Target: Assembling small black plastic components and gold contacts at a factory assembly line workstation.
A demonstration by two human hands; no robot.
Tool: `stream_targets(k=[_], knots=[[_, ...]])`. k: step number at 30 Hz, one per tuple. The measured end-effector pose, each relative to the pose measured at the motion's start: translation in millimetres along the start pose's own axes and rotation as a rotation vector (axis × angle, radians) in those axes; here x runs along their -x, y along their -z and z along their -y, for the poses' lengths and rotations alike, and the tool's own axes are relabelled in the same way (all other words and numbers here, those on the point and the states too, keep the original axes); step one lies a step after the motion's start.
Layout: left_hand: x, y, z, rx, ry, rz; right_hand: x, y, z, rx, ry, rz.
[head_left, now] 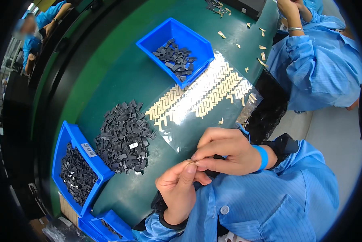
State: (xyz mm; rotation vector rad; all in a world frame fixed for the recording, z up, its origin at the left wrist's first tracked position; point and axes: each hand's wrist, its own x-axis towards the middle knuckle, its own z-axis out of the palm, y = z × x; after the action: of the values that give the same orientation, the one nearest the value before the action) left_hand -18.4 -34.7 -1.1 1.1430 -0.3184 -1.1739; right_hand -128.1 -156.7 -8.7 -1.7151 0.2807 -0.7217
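Both hands, left hand and right hand, pinching one tiny gold strip beside three blue bins.

— What's on the green table?
— Blue bin at twelve o'clock, loose dark chips at nine.
— And the sheet?
— Centre, rows of gold strips. A co-worker sits at two.

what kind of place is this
Most likely a small-parts assembly line in a factory: blue bins of dark parts, a loose pile on the green bench, and workers in blue smocks.
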Motion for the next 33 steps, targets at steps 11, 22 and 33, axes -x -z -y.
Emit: stream_targets(k=[11, 22, 33], knots=[[-2.6, 9.0, 3.4, -0.229, -0.236, -0.07, -8.1, 3.5, -8.6, 0.041, -0.029, 0.12], [-4.6, 7.7, 8.3, -0.283, -0.367, -0.167, -2.5, -13.7, -12.0, 0.159, 0.009, -0.018], [-6.2, 1.1, 4.8, 0.239, 0.044, -0.041, -1.3, -4.6, -7.1, 0.096, -0.087, 0.0]])
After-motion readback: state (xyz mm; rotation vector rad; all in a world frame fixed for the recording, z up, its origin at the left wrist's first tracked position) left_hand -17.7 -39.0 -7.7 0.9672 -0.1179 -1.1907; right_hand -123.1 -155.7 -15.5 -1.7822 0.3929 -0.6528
